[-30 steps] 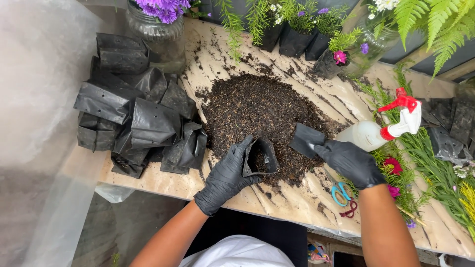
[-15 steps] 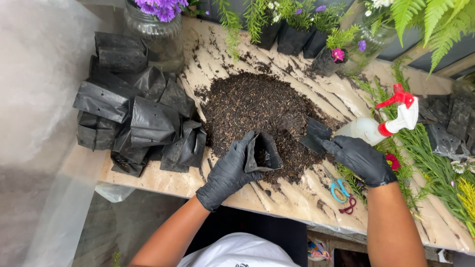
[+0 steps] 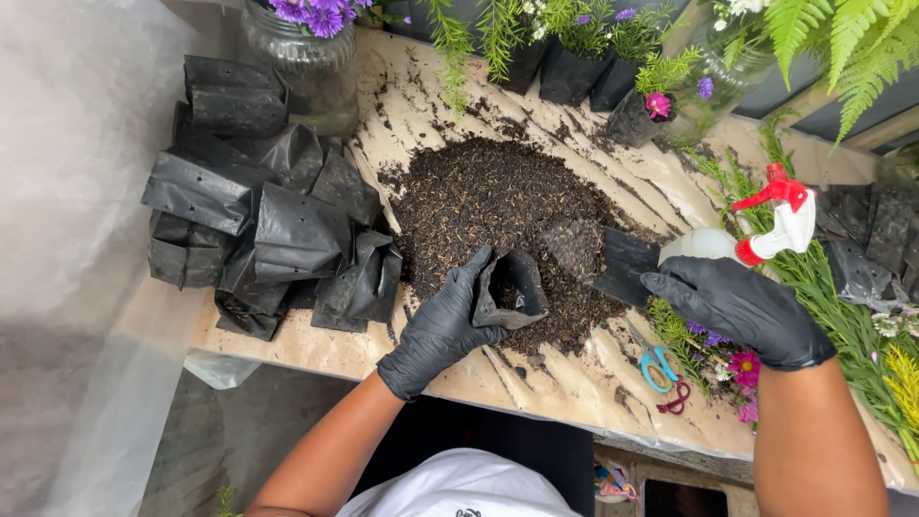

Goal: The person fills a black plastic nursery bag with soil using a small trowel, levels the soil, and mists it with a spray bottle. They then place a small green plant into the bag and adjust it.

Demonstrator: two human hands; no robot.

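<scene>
My left hand, in a black glove, holds a small black plastic grow bag open at the near edge of a heap of dark soil. My right hand, also gloved in black, grips a flat black scoop loaded with soil, just right of the bag's mouth. Loose soil blurs in the air between the scoop and the bag. The heap lies on a plastic-covered wooden table.
A stack of empty black grow bags lies left of the soil. A white spray bottle with a red trigger and small scissors lie at the right, among cut flowers and greens. Potted plants and a glass jar line the far edge.
My right hand has swung the scoop from the heap's right edge towards the bag, and soil now spills off it. My left hand has kept the bag open in place.
</scene>
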